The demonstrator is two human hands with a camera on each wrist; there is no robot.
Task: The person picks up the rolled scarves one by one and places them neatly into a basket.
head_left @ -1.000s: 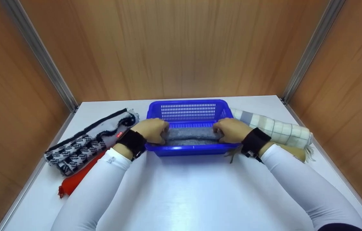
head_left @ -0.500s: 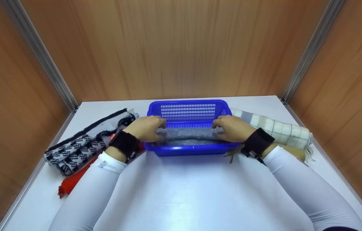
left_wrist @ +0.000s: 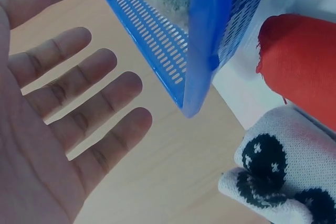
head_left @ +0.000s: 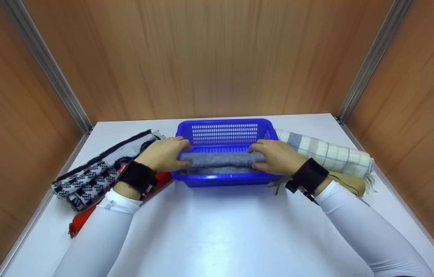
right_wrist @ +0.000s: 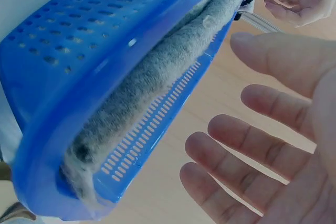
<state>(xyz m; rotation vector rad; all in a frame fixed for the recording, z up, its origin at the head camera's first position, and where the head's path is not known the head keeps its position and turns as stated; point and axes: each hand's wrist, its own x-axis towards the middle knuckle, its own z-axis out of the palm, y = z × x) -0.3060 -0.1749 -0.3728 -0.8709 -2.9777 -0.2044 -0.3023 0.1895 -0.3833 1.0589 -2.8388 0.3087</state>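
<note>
A rolled grey scarf [head_left: 218, 159] lies along the near side inside a blue plastic basket [head_left: 224, 180]. Over the basket's left end my left hand [head_left: 165, 154] hovers, its fingers spread and holding nothing in the left wrist view, where the palm [left_wrist: 31, 145] shows apart from the rim. My right hand [head_left: 278, 156] is above the right part of the scarf. In the right wrist view its relaxed fingers [right_wrist: 252, 145] stand clear of the grey roll [right_wrist: 152, 72] and grip nothing.
On the left lie a black-and-white patterned knit roll [head_left: 97, 169] and a red roll [head_left: 82, 221] partly under the left arm. At right are a cream checked roll [head_left: 332, 154] with fringe and a mustard roll [head_left: 349, 182]. Wooden panels [head_left: 217, 57] enclose the white table [head_left: 209, 231].
Both hands have let go of the grey scarf and lifted. My left hand has moved left toward the basket's end; the right has shifted slightly. The scarf stays in the basket.
</note>
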